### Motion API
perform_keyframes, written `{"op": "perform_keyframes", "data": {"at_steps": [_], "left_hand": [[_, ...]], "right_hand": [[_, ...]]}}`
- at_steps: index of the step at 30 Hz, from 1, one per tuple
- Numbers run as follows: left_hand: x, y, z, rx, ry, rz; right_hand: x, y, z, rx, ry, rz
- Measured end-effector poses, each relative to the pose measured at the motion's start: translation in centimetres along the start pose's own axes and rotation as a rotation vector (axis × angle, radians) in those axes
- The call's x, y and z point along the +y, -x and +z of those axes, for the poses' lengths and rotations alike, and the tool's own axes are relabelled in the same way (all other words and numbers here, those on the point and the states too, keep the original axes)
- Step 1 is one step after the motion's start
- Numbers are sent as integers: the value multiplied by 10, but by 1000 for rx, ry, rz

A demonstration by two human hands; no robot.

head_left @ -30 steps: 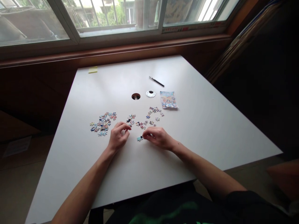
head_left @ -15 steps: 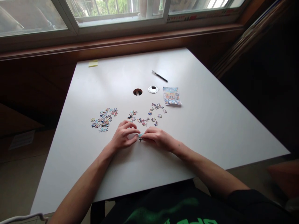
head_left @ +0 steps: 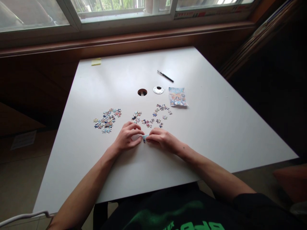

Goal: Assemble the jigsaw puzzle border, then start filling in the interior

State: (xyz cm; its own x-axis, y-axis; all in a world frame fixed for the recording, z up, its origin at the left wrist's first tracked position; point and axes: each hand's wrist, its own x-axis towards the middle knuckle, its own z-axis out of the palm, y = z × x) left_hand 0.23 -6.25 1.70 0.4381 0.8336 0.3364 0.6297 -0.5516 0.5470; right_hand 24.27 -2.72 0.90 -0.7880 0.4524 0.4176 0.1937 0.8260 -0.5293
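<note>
On the white table (head_left: 216, 127) my left hand (head_left: 128, 136) and my right hand (head_left: 161, 139) meet fingertip to fingertip. Both are pinched on a small light-blue jigsaw piece (head_left: 145, 138) that lies between them on the tabletop. Just beyond the fingers lies a loose scatter of coloured jigsaw pieces (head_left: 147, 122). A denser heap of pieces (head_left: 107, 120) sits to the left of my left hand. A further small cluster (head_left: 163, 108) lies past my right hand.
A printed puzzle bag (head_left: 177, 96) lies behind the pieces, with a round metal cap (head_left: 158, 90) and an open cable hole (head_left: 142, 92) to its left. A black pen (head_left: 165, 76) and a yellow sticky pad (head_left: 96, 61) lie farther back. A window runs along the far wall.
My left hand has moved right to meet my right hand at the blue piece. The camera has tilted down slightly, so the table sits higher in view.
</note>
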Motion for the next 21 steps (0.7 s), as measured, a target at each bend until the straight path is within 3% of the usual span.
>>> {"op": "perform_keyframes", "data": {"at_steps": [8,21], "left_hand": [[0,0,1,-92,-51,11],[2,0,0,-131,-64,8]], "right_hand": [[1,0,0,-9,-9,12],[2,-2,2,-38,45,8]]}}
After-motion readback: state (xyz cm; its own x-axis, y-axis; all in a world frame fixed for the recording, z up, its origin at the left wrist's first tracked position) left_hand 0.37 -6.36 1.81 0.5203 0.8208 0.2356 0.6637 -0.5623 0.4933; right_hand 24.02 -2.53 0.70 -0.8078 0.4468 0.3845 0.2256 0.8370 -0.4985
